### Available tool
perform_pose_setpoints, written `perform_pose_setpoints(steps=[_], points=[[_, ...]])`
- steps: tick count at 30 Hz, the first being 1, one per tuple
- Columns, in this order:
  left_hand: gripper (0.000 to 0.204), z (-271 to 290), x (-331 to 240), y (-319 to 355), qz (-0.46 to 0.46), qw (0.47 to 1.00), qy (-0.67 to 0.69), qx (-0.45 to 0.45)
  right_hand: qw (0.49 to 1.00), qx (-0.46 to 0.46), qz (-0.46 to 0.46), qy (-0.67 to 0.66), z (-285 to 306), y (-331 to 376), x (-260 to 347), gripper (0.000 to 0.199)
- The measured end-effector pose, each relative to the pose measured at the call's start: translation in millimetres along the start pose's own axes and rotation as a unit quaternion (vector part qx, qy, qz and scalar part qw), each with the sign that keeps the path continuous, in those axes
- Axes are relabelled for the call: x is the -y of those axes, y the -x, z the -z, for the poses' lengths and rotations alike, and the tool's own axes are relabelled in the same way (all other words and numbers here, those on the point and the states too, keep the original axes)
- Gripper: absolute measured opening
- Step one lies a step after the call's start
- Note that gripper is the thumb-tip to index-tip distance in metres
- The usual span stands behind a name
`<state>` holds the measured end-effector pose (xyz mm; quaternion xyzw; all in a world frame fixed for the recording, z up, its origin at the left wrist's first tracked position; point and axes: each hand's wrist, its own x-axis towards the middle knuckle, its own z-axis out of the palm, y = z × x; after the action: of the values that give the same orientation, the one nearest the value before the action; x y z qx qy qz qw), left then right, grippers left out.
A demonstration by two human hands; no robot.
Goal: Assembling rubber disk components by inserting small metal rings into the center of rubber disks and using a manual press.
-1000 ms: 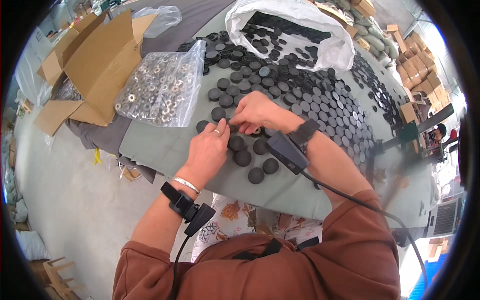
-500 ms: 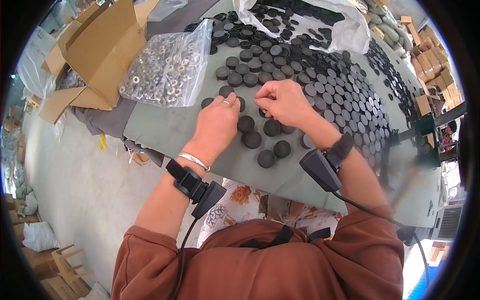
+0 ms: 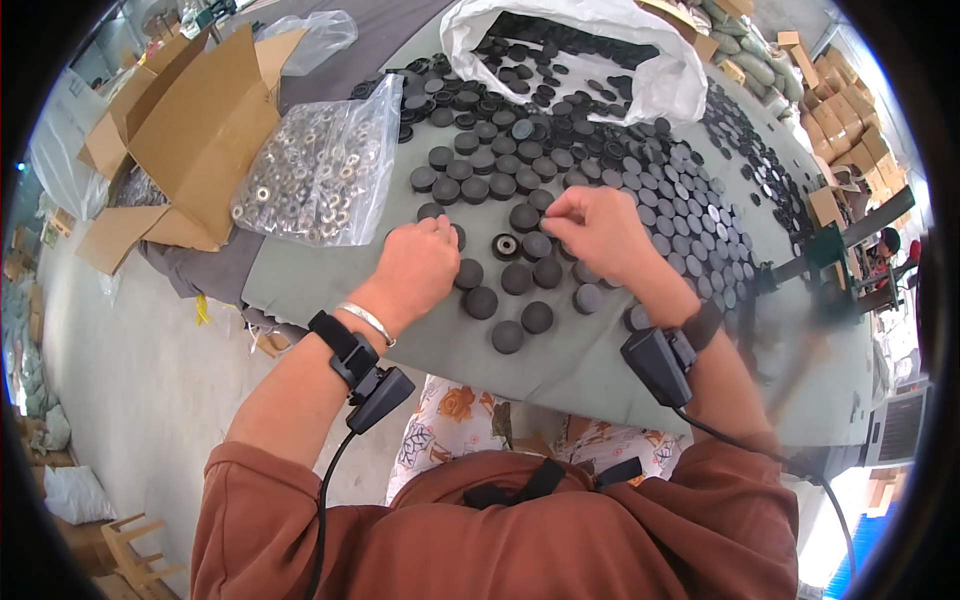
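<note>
We see both hands resting on a grey-green table (image 3: 330, 290) among loose black round caps (image 3: 517, 278). The left hand (image 3: 418, 265) is curled, fingers pressed down beside a cap at its fingertips; the right hand (image 3: 597, 228) has fingertips drawn together, but we cannot tell what it pinches. Between them lies one cap with a metal ring inside (image 3: 505, 246). Far of the hands, rows of caps cover the table, running right. A clear plastic bag of metal washers (image 3: 320, 175) lies left, beside an open brown cardboard box (image 3: 195, 125); a white sack of black caps (image 3: 580, 50) gapes at the far edge. Compared with half a second earlier, the hands have parted slightly, exposing the ringed cap.
</note>
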<state>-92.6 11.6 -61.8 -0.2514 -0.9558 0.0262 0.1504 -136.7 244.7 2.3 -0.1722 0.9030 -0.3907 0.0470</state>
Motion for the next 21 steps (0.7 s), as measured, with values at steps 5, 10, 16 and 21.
perform_pose_setpoints(steps=[5,10,16,21], points=[[0.026,6.8,-2.8,-2.6,0.030,0.999,-0.008,-0.010,0.997,-0.042,0.037,0.054,-0.4,9.5,-19.3,0.018],[0.025,19.9,4.2,-2.4,0.068,0.995,0.060,-0.048,0.999,-0.051,-0.004,-0.004,15.1,-2.7,-31.1,0.018],[0.012,17.0,67.3,-7.4,0.145,0.969,0.159,-0.120,0.984,-0.163,0.016,0.074,64.9,-59.7,-67.7,0.017],[0.009,-13.0,106.0,-10.5,0.175,0.952,0.215,-0.125,0.968,-0.250,-0.002,-0.013,99.7,-171.8,-143.1,0.028]])
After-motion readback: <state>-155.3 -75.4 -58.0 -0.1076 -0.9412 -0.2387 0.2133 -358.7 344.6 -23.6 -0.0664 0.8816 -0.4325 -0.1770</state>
